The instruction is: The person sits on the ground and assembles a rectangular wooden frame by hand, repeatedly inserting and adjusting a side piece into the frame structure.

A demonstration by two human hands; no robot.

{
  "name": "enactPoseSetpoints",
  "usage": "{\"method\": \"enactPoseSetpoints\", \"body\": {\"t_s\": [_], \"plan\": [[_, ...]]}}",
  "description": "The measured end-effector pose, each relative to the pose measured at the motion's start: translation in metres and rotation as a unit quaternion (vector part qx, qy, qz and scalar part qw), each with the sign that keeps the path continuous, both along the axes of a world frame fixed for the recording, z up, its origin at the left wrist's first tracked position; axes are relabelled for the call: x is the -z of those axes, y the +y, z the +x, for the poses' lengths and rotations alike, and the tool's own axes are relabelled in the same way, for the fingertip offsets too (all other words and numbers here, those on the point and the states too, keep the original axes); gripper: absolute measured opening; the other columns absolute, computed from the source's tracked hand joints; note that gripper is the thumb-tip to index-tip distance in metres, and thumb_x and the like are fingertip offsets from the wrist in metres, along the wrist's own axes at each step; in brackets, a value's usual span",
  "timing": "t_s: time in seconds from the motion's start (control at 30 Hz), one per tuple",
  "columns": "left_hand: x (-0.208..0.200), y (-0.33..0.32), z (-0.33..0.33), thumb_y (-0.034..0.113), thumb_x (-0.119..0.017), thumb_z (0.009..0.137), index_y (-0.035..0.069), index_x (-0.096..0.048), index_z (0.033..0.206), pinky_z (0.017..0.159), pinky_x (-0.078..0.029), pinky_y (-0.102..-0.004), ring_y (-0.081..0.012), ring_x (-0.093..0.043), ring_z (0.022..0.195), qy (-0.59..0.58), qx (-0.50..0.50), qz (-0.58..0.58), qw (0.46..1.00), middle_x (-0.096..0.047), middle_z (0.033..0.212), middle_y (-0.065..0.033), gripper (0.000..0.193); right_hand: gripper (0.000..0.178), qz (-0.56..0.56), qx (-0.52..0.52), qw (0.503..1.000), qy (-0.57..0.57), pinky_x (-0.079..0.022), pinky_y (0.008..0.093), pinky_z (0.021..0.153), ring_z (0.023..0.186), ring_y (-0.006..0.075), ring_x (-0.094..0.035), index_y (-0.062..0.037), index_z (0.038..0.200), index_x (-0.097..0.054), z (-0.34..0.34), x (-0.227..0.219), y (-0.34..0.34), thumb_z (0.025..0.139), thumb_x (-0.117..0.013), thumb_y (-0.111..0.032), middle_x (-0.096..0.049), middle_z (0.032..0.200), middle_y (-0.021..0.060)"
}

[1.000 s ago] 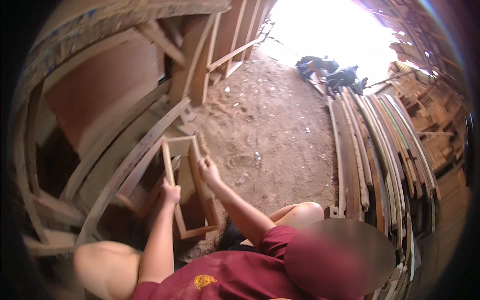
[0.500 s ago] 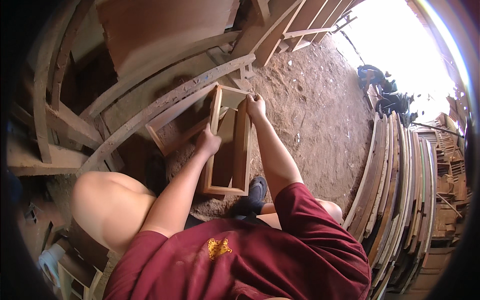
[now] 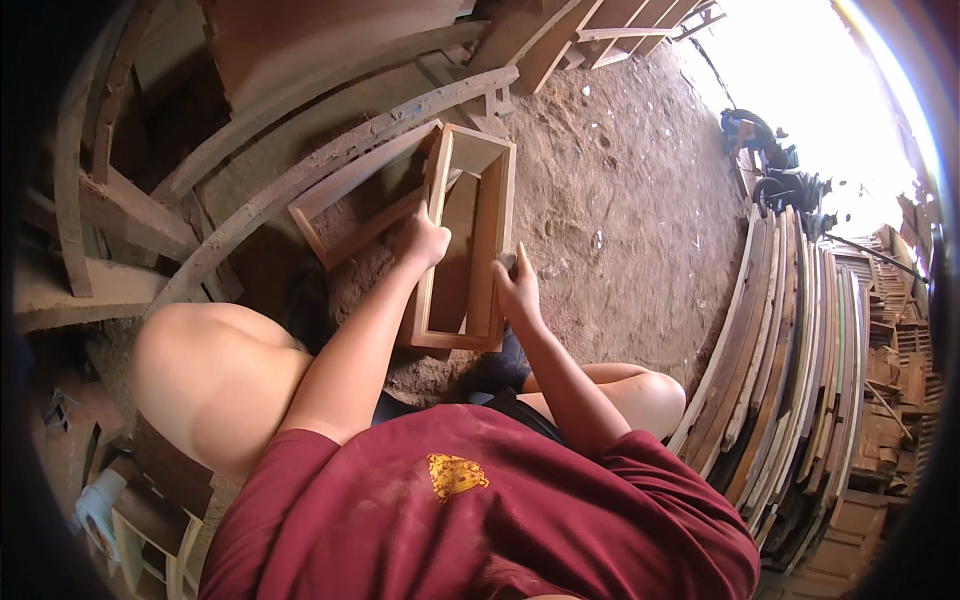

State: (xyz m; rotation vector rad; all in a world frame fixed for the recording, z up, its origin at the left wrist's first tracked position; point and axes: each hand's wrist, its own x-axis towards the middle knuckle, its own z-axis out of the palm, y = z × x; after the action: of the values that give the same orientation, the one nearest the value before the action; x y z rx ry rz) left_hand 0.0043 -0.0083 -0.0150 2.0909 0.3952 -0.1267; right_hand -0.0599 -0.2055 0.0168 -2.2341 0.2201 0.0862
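In the head view, a long, rectangular, open box-like frame of light-brown wood (image 3: 488, 220) is seen in front of the seated body, between the bent legs, with its near end tipped toward the maroon short-sleeved shirt (image 3: 400, 490). Its left rail is gripped by the left hand (image 3: 424, 240), the fingers being closed around the wood about midway along. Beside the outer face of the right wall, the right hand (image 3: 520, 290) is held with thumb and fingers pinched about a small dark piece (image 3: 508, 262); its material cannot be made out, and whether it is pressed to the wood or just clear of it cannot be told.

Just to the left, a second open rectangular brown wooden frame (image 3: 308, 237) is seen lying aslant below a long, rough, greyish wooden beam (image 3: 375, 128). Sandy brown ground (image 3: 620, 220) is spread to the right, bordered by a stack of long, narrow wooden boards (image 3: 790, 380).

For good control, it is judged that the frame should be kept firmly braced by the left hand, so that no twist is let in. The small piece is best kept flat to the wall, with light, even pressure, and the right fingertips well away from the corner edges.
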Motion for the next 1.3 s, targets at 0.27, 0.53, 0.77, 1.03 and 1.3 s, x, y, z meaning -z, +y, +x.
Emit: {"method": "enactPoseSetpoints", "body": {"t_s": [0.27, 0.53, 0.77, 1.03, 1.3], "plan": [[-0.003, -0.001, 0.000, 0.016, -0.054, 0.071, 0.005, -0.040, 0.142, 0.090, -0.050, -0.0494, -0.0409, -0.064, 0.103, -0.001, 0.005, -0.024, 1.000, -0.065, 0.112, -0.0258, 0.074, 0.088, 0.037, 0.004, 0.998, 0.046, -0.047, 0.0397, 0.098, 0.117, 0.0367, -0.059, -0.0010, 0.152, -0.017, -0.020, 0.010, -0.009, 0.085, -0.068, -0.025, -0.059, 0.124, 0.0281], [-0.007, 0.002, 0.001, 0.017, -0.054, 0.071, 0.008, -0.039, 0.142, 0.090, -0.050, -0.0505, -0.0406, -0.063, 0.104, 0.037, 0.016, -0.017, 0.999, -0.065, 0.115, -0.0238, 0.073, 0.091, -0.040, 0.000, 0.997, 0.071, -0.050, 0.0459, 0.085, 0.102, 0.0431, -0.064, 0.0027, 0.152, -0.008, 0.047, -0.041, 0.026, 0.088, -0.060, -0.035, -0.064, 0.111, 0.0311], [-0.003, 0.002, 0.000, 0.016, -0.055, 0.071, 0.005, -0.041, 0.139, 0.090, -0.050, -0.0500, -0.0419, -0.064, 0.102, 0.000, 0.002, -0.009, 1.000, -0.066, 0.111, -0.0257, 0.071, 0.087, -0.082, -0.087, 0.989, 0.083, -0.050, 0.0439, 0.088, 0.106, 0.0408, -0.063, 0.0002, 0.152, -0.003, -0.046, -0.019, 0.000, 0.090, -0.061, -0.021, -0.064, 0.113, 0.0297], [-0.019, 0.002, -0.006, 0.015, -0.055, 0.071, 0.003, -0.039, 0.142, 0.091, -0.051, -0.0479, -0.0426, -0.063, 0.100, 0.009, 0.013, -0.005, 1.000, -0.065, 0.109, -0.0279, 0.074, 0.092, -0.007, -0.052, 0.996, 0.076, -0.049, 0.0405, 0.091, 0.110, 0.0386, -0.062, 0.0011, 0.151, 0.003, -0.061, -0.029, 0.003, 0.089, -0.061, -0.018, -0.062, 0.121, 0.0252], [-0.024, 0.004, -0.006, 0.015, -0.055, 0.071, 0.003, -0.035, 0.144, 0.090, -0.051, -0.0472, -0.0423, -0.065, 0.097, 0.016, 0.015, -0.006, 1.000, -0.066, 0.105, -0.0286, 0.077, 0.103, -0.068, -0.020, 0.994, 0.084, -0.049, 0.0390, 0.091, 0.104, 0.0356, -0.065, 0.0018, 0.151, 0.009, 0.036, -0.026, 0.013, 0.086, -0.066, -0.027, -0.067, 0.116, 0.0174]]}}
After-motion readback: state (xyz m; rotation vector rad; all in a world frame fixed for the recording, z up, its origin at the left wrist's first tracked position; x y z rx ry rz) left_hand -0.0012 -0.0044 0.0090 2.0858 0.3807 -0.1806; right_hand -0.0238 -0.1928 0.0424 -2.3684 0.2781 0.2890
